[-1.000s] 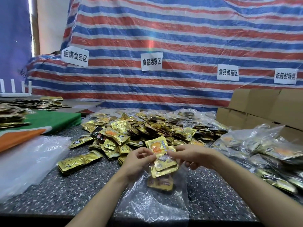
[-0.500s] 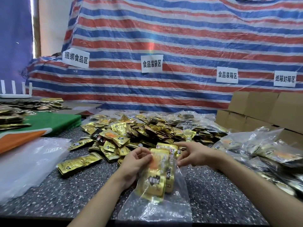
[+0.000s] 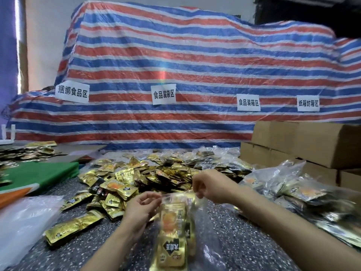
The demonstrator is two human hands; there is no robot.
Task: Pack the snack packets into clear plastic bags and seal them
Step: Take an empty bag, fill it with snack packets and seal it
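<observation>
Head view: pinching the left rim of a clear bag with the left hand, fingers curled; gripping the right rim, higher up, with the right hand. Hanging upright, near, above the speckled tabletop, with gold snack packets stacked inside. Farther off, heaped loose packets; to the right, filled bags and cardboard boxes.

A single wide-angle camera, worn on the person's head, looked forward and slightly down. It sat close above the left hand and right hand at lower centre, with the worktop across the lower frame and a striped tarpaulin filling the upper half.
</observation>
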